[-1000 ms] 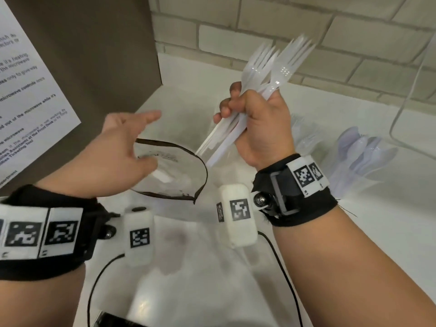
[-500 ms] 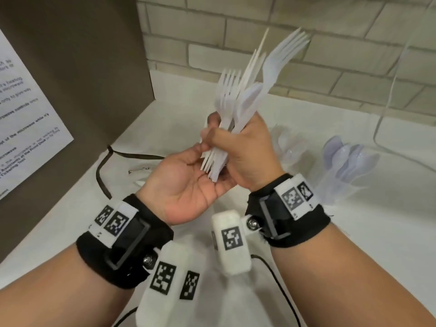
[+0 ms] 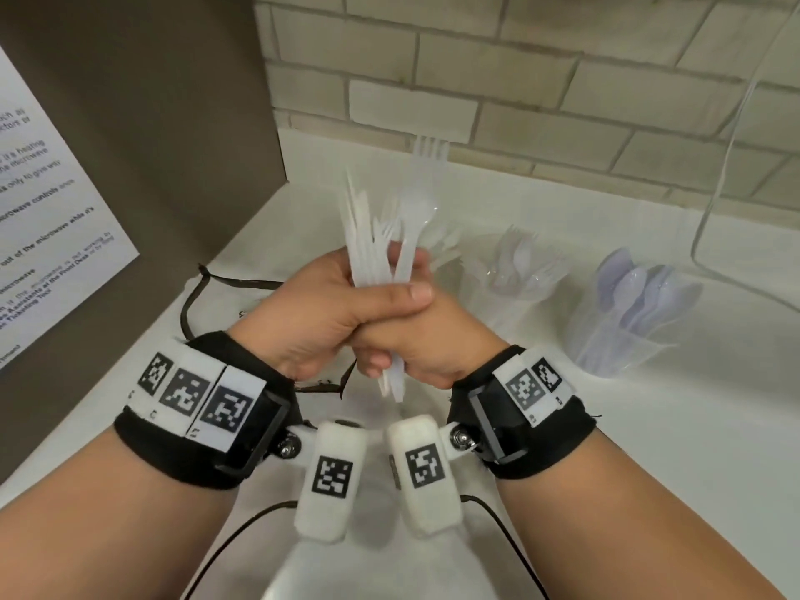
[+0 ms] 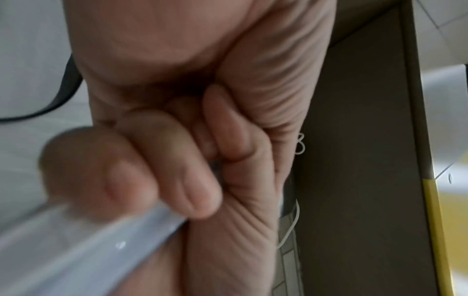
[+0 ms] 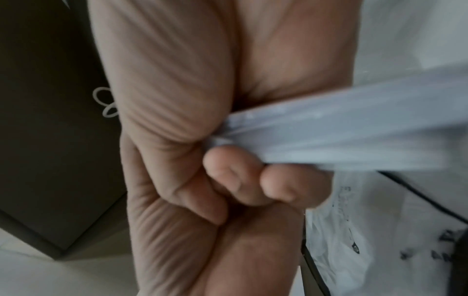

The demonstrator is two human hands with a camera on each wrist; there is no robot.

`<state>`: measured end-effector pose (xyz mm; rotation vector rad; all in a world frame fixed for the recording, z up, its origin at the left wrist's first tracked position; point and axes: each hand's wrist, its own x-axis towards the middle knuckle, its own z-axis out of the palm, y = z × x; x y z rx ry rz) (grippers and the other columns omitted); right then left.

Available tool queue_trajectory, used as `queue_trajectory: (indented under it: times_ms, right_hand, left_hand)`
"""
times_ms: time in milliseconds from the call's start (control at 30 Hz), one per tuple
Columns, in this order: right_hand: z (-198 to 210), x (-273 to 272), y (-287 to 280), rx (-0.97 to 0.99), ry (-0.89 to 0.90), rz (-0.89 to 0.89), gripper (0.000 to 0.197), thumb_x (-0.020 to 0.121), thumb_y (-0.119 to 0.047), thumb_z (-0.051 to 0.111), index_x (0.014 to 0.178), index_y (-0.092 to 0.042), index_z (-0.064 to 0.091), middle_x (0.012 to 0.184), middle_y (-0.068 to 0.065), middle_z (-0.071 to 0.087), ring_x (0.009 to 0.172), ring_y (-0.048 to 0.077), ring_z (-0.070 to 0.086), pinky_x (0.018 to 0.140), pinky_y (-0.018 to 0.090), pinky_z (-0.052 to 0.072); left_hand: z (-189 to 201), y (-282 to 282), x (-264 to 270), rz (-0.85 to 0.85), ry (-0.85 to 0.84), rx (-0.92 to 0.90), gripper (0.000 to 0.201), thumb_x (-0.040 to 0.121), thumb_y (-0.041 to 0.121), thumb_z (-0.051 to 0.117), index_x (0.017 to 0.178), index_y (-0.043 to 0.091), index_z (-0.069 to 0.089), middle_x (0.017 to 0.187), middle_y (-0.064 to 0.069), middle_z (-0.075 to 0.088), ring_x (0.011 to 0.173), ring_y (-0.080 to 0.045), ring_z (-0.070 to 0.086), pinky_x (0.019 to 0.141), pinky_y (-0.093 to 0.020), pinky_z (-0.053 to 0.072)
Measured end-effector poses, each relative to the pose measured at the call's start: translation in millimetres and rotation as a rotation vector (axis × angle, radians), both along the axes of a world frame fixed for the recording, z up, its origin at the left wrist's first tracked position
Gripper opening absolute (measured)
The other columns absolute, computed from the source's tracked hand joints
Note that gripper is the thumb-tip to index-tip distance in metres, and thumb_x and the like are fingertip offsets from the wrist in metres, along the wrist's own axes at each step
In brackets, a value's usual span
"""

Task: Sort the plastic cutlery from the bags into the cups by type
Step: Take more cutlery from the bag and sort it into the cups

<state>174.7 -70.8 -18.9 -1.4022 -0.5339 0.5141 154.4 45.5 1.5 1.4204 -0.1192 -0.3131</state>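
Observation:
Both hands clasp one bundle of white plastic cutlery (image 3: 385,240), forks and knives mixed, held upright over the white counter. My left hand (image 3: 342,296) wraps it from the left, thumb across the front. My right hand (image 3: 428,344) grips lower down, and the handle ends stick out below it. The handles show as a blurred pale band in the left wrist view (image 4: 88,250) and the right wrist view (image 5: 354,136). To the right stand a clear cup of forks (image 3: 519,275) and a clear cup of spoons (image 3: 640,309). More white cutlery (image 3: 446,251) shows just behind my hands.
A plastic bag with a dark drawstring (image 3: 203,292) lies on the counter behind my left wrist; its printed plastic (image 5: 354,240) shows in the right wrist view. A brown appliance wall with a printed notice (image 3: 52,218) stands at the left. A brick wall (image 3: 519,80) runs behind.
My left hand let go of the bag and came across to clasp the bundle with the right. The bundle has turned upright and come lower and closer.

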Motion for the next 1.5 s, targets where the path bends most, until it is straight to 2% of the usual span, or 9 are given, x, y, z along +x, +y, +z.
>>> queue_trajectory:
  times_ms: [200, 333, 500, 633, 800, 1000, 1133, 1400, 1500]
  right_hand:
    - [-3, -5, -9, -0.015, 0.155, 0.146, 0.02, 0.08, 0.016, 0.051, 0.075, -0.004, 0.05, 0.048, 0.003, 0.043, 0.036, 0.009, 0.04, 0.043, 0.024, 0.041]
    - [-9, -8, -10, -0.132, 0.185, 0.15, 0.028, 0.082, 0.015, 0.054, 0.072, -0.011, 0.046, 0.047, -0.006, 0.044, 0.036, 0.011, 0.04, 0.045, 0.026, 0.041]
    - [-6, -6, -7, -0.174, 0.18, 0.131, 0.025, 0.082, 0.012, 0.06, 0.074, -0.01, 0.05, 0.047, -0.002, 0.047, 0.035, 0.012, 0.045, 0.048, 0.028, 0.047]
    - [-3, -5, -9, -0.12, 0.194, 0.131, 0.024, 0.084, 0.009, 0.058, 0.072, -0.008, 0.047, 0.05, 0.002, 0.042, 0.034, 0.01, 0.039, 0.042, 0.024, 0.043]
    - [3, -1, -11, 0.034, 0.252, 0.123, 0.017, 0.08, 0.006, 0.053, 0.074, -0.008, 0.046, 0.043, -0.002, 0.038, 0.033, 0.008, 0.037, 0.041, 0.021, 0.039]
    - [-3, -3, -4, -0.009, 0.175, 0.068, 0.027, 0.08, 0.015, 0.053, 0.106, 0.007, 0.051, 0.057, 0.011, 0.044, 0.034, 0.011, 0.048, 0.041, 0.024, 0.047]
    - [-5, -4, -7, -0.002, 0.177, 0.077, 0.022, 0.082, 0.019, 0.054, 0.095, 0.002, 0.06, 0.059, 0.014, 0.057, 0.049, 0.014, 0.062, 0.054, 0.027, 0.056]
    - [-14, -11, -5, -0.224, 0.182, 0.105, 0.021, 0.084, 0.007, 0.06, 0.07, -0.007, 0.053, 0.042, -0.003, 0.037, 0.03, 0.007, 0.025, 0.039, 0.02, 0.027]
    - [-15, -9, -3, -0.214, 0.138, 0.064, 0.011, 0.076, 0.001, 0.068, 0.075, -0.005, 0.06, 0.055, 0.013, 0.047, 0.036, 0.011, 0.041, 0.044, 0.024, 0.043]
  left_hand:
    - [0, 13, 6, 0.0, -0.218, -0.171, 0.111, 0.048, 0.04, 0.091, 0.139, 0.034, 0.03, 0.134, -0.01, 0.051, 0.114, -0.033, 0.061, 0.083, -0.039, 0.055]
    - [11, 14, 12, 0.26, -0.397, -0.063, 0.057, 0.083, 0.051, 0.061, 0.135, 0.038, 0.042, 0.134, 0.002, 0.055, 0.118, -0.033, 0.057, 0.102, -0.053, 0.044]
    - [5, 11, 10, 0.325, -0.495, 0.333, 0.037, 0.1, 0.037, 0.042, 0.103, 0.016, 0.072, 0.105, -0.026, 0.067, 0.099, -0.042, 0.062, 0.088, -0.057, 0.048]
    - [-2, 11, 7, 0.287, -0.42, 0.133, 0.035, 0.095, 0.045, 0.046, 0.117, 0.024, 0.063, 0.116, -0.01, 0.068, 0.104, -0.03, 0.067, 0.094, -0.052, 0.05]
    - [-14, 21, 10, 0.011, -0.182, -0.028, 0.103, 0.058, 0.06, 0.079, 0.136, 0.005, 0.039, 0.122, -0.015, 0.058, 0.093, -0.032, 0.06, 0.071, -0.036, 0.053]
    - [-13, 8, 5, -0.029, -0.094, 0.08, 0.032, 0.073, 0.021, 0.069, 0.102, 0.009, 0.066, 0.112, -0.009, 0.07, 0.097, -0.02, 0.07, 0.072, -0.039, 0.06]
    - [-10, 3, 3, 0.081, -0.122, 0.065, 0.014, 0.085, 0.013, 0.06, 0.094, 0.007, 0.07, 0.102, -0.008, 0.074, 0.096, -0.021, 0.07, 0.082, -0.039, 0.057]
    - [-9, -10, 1, 0.262, -0.166, 0.043, 0.01, 0.086, 0.012, 0.064, 0.077, 0.017, 0.065, 0.06, -0.005, 0.065, 0.074, -0.022, 0.071, 0.079, -0.041, 0.058]
    - [-7, -9, -2, 0.226, -0.173, 0.048, 0.026, 0.085, 0.027, 0.061, 0.067, 0.009, 0.057, 0.059, -0.01, 0.06, 0.081, -0.023, 0.072, 0.073, -0.037, 0.056]
